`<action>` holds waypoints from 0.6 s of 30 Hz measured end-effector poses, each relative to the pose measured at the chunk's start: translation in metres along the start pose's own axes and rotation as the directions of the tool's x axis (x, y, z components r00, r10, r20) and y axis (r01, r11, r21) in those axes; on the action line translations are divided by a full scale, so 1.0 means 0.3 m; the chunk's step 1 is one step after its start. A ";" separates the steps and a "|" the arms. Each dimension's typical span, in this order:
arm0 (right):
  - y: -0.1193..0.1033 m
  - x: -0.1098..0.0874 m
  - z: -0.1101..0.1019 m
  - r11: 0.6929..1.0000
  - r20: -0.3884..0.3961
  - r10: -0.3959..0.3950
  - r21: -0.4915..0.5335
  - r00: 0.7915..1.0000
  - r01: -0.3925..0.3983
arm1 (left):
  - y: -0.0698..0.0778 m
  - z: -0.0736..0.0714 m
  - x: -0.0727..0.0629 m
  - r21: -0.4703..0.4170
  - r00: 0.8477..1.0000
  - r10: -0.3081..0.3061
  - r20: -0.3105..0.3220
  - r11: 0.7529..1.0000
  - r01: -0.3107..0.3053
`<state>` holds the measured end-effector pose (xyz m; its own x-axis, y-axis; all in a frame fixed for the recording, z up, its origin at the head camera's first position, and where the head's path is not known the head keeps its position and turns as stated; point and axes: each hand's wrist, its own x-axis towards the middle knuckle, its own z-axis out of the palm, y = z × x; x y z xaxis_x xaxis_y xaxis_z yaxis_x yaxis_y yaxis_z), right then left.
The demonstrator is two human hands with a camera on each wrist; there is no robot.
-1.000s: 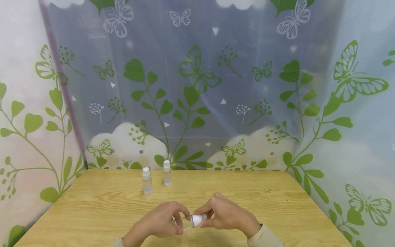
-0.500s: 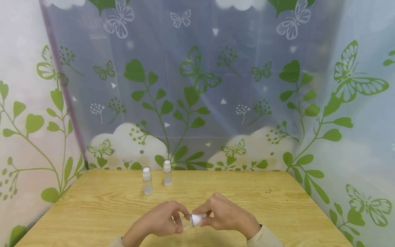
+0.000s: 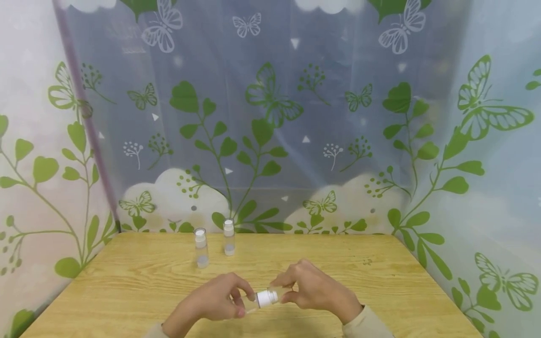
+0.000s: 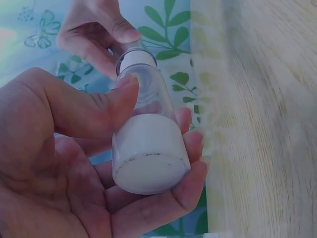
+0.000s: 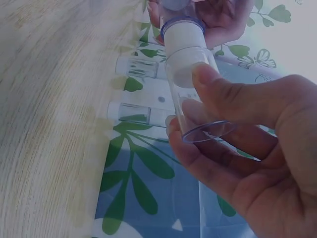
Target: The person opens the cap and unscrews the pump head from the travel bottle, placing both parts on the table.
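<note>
My left hand (image 3: 217,296) grips a small clear pump bottle (image 4: 151,153) by its lower part. The bottle has a white base and a white collar (image 3: 266,298), and it lies on its side with its top toward the right hand. At that end my right hand (image 3: 314,287) pinches a clear cap (image 5: 185,111) between thumb and fingers. In the right wrist view the cap surrounds the white pump head (image 5: 182,69) and reaches well past it toward the palm. The left palm hides part of the bottle in the head view.
Two similar capped pump bottles stand upright farther back on the wooden table (image 3: 139,277), a nearer one (image 3: 202,249) and another (image 3: 228,237) close to the back edge. A curtain (image 3: 321,117) printed with leaves and butterflies hangs behind and at both sides.
The right hand has drawn slightly up and to the right with the cap, and the left hand slightly left with the bottle. More of the white top shows between them. The standing bottles have not moved.
</note>
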<state>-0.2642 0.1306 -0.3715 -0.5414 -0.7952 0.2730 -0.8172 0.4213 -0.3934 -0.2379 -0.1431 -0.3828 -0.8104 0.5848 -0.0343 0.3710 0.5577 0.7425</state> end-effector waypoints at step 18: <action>0.009 -0.003 -0.019 0.998 0.045 0.047 0.036 0.998 -0.049 | -0.001 -0.015 -0.008 0.057 1.000 -0.030 -0.010 0.998 0.030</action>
<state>-0.2672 0.1350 -0.3678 -0.5698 -0.7934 0.2142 -0.7822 0.4437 -0.4374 -0.2379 -0.1474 -0.3799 -0.8254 0.5623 -0.0499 0.3714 0.6076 0.7021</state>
